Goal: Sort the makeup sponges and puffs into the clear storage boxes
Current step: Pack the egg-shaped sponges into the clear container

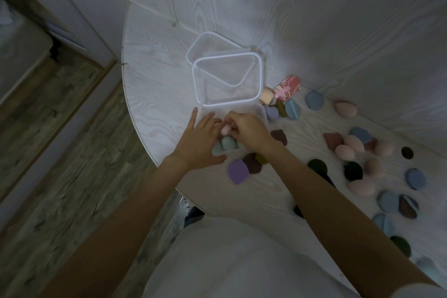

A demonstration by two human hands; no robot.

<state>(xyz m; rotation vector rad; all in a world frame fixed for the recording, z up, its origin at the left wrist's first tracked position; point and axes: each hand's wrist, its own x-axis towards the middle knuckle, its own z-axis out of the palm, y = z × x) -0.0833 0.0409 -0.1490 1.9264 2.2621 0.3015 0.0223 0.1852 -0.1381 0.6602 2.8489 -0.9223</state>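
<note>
Clear box (262, 111): green sponges (226, 143) inside (lid (228, 78) raised)

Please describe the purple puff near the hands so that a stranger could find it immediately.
Start at the clear box at the table's near edge, where both hands are working. Just to the right of the left hand lies a small cluster of flat puffs. The purple puff is the nearest of them, light violet, overlapped by a dark brown puff.

No legible text, label, brand or number on any surface in view
</note>
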